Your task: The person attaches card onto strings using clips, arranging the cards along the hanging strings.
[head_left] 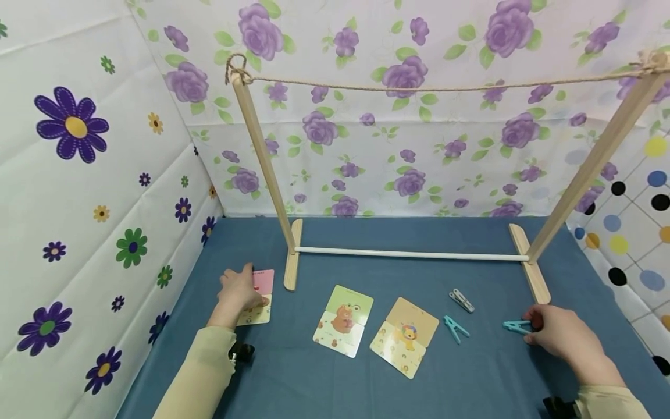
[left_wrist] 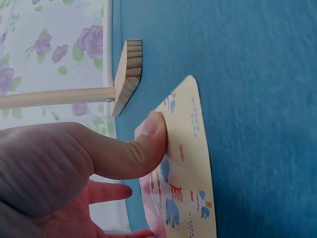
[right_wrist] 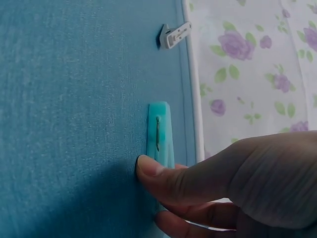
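Note:
On the left of the table my left hand grips a pink and cream picture card. In the left wrist view the thumb presses on the card's face, and the other fingers reach around its far edge. At the right, my right hand pinches a teal clothespin between thumb and fingers, close over the cloth. The right wrist view shows the clothespin's spring end pointing away from the thumb. A second teal clothespin and a grey clothespin lie left of this hand.
A green card and an orange card lie mid-table. Behind them stands a wooden frame with two slanted posts, a white bottom rod and a twine line across the top. Flowered cloth hangs behind.

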The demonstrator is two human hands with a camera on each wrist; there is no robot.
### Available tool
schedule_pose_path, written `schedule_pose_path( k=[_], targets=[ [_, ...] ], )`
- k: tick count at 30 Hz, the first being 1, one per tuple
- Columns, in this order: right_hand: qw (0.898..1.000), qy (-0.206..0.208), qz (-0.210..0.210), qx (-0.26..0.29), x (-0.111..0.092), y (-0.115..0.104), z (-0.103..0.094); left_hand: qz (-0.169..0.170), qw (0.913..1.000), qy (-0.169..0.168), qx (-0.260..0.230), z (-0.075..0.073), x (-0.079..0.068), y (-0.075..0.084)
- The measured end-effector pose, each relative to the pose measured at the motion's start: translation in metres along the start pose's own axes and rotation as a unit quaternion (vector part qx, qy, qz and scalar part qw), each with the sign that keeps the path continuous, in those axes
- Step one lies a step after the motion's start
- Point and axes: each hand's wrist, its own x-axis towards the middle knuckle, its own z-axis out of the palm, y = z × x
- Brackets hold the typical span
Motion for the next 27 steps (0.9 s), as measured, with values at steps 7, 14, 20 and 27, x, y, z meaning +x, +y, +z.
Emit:
schedule_pose_path(
  k=[7,14,20,27],
  targets=[
    [1.000,0.004,0.004,-0.008,0.0011,-0.0016,0.0005,0.001,1.0000,-0.005,-0.005,0.0006,0.0022,-0.0008],
    [1.000,0.002,0.012,-0.011,0.0000,-0.0023,0.0040,0.015,0.9998,-0.011,-0.005,-0.0033,0.0011,-0.0011],
    [1.000,-0.001,0.023,-0.014,0.0015,-0.0039,0.0054,0.016,0.9998,-0.001,-0.014,0.0017,0.0000,-0.0001],
    [1.000,0.001,0.023,-0.013,0.0023,-0.0041,0.0054,-0.004,0.9999,-0.004,-0.010,-0.0020,0.0003,-0.0021]
  ],
)
